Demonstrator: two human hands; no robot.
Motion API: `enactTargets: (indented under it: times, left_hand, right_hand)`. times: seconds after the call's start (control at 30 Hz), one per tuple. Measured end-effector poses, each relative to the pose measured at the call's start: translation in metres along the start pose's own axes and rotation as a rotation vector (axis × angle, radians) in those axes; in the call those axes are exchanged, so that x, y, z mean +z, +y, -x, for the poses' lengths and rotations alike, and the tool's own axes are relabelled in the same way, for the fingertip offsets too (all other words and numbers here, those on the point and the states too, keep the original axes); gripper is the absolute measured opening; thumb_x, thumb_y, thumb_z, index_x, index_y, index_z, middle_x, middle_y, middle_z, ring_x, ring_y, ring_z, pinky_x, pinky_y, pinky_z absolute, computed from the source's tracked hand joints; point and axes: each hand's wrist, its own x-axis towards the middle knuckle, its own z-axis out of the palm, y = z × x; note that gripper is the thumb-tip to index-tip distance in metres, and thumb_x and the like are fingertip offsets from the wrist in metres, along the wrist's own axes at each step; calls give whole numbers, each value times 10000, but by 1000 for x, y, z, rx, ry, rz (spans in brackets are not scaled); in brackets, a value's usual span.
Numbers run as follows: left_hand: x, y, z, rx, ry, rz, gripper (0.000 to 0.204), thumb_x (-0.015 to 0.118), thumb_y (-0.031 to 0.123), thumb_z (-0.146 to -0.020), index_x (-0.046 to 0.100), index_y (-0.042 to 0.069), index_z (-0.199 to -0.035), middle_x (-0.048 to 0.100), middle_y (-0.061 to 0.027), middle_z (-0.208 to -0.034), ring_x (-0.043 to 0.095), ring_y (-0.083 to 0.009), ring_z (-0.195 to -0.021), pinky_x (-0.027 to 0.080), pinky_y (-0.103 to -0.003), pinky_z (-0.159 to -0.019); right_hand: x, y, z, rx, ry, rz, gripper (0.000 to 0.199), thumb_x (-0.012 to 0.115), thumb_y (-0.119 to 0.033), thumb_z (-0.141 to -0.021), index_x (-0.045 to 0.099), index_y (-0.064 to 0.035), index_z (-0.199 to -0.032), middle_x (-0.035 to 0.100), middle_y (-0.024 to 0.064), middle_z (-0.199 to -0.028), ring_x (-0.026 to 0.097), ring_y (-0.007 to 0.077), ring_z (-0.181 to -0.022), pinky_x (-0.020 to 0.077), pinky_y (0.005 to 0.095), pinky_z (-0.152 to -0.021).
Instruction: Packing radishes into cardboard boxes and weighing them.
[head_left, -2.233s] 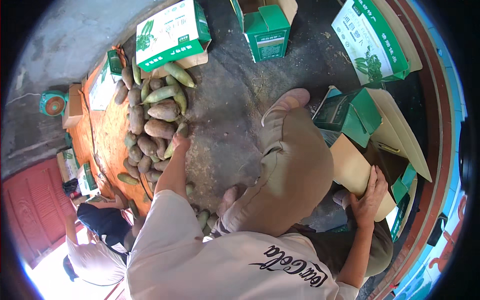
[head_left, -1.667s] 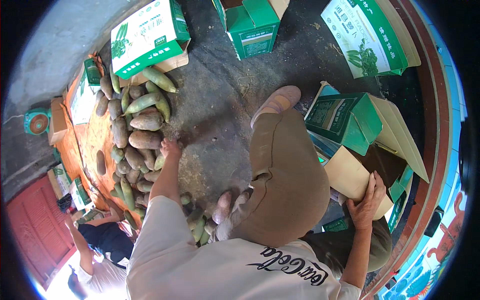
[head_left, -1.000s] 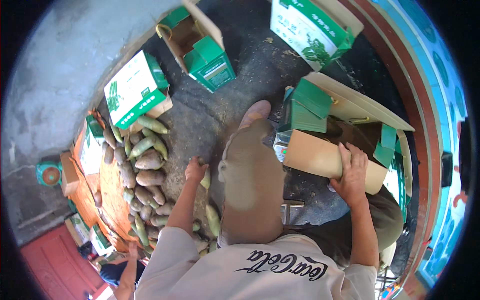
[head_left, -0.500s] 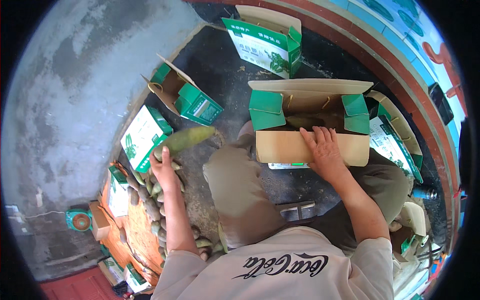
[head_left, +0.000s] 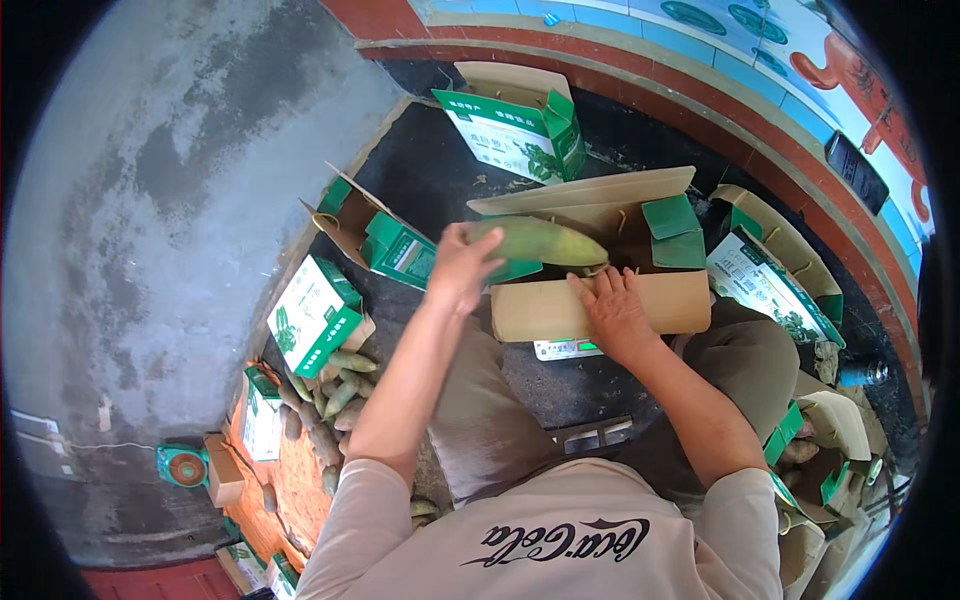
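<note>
A long green radish (head_left: pixel 545 240) is in my left hand (head_left: pixel 463 268), which grips its left end. It lies nearly level above the open top of a green and brown cardboard box (head_left: pixel 640 187) standing in front of me. My right hand (head_left: pixel 615 312) lies with fingers spread on the box's front flap (head_left: pixel 530 312), fingertips at its upper edge, close to the radish's right tip. Below the flap shows part of a white device with a small green lit display (head_left: pixel 567 349). The radish and flaps hide most of the box's inside.
Several radishes (head_left: pixel 340 400) lie heaped on the floor at my left. Other green and white boxes stand around: one far (head_left: pixel 510 135), one open on the left (head_left: pixel 385 235), one closer left (head_left: pixel 312 318), one right (head_left: pixel 775 280). A blue bottle (head_left: pixel 862 374) lies right.
My left hand has carried the radish from above the left heap to the right, over the box. My right hand stays on the front flap. The view has shifted slightly.
</note>
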Motion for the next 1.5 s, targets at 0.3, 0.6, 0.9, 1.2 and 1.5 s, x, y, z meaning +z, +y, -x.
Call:
enactTargets:
  times: [0.3, 0.6, 0.9, 1.2, 1.5]
  left_hand:
    - [24, 11, 14, 102, -148, -168, 409, 541, 165, -904, 411, -2, -1254, 472, -155, -1272, 485, -243, -1155, 379, -372, -978]
    - [-96, -4, 47, 309, 251, -159, 247, 500, 130, -915, 548, -15, -1109, 583, -128, -1144, 549, -211, -1078, 418, -328, -916]
    - [-233, -203, 90, -28, 478, -826, 260, 593, 168, -817, 626, -22, -992, 668, -161, -930, 641, -245, -854, 480, -326, -761]
    - [-314, -454, 149, -211, 420, -691, 269, 503, 225, -833, 627, 70, -1016, 643, -187, -984, 608, -364, -942, 478, -437, -830]
    - [-274, -447, 170, -673, 120, -1140, 345, 509, 232, -807, 594, 109, -1117, 606, -188, -1105, 568, -362, -1045, 465, -434, -880]
  right_hand:
    - [7, 7, 0, -16, 21, -8, 815, 652, -304, -741, 247, -138, -1428, 394, 186, -1335, 359, 334, -1250, 220, 489, -1058]
    - [3, 6, 0, -26, 31, -72, 644, 516, -178, -827, 271, -143, -1421, 424, 178, -1308, 391, 320, -1214, 226, 478, -1051]
    - [11, 6, -1, -18, 69, -104, 834, 675, -208, -686, 271, -148, -1413, 417, 178, -1297, 378, 323, -1217, 228, 482, -1060]
    - [-2, 3, -6, -26, 45, -169, 994, 789, -244, -592, 247, -163, -1420, 398, 179, -1305, 363, 329, -1227, 224, 494, -1066]
    - [-6, 6, -3, -28, 40, -160, 974, 792, -243, -590, 270, -169, -1410, 418, 169, -1282, 382, 322, -1205, 249, 492, -1052]
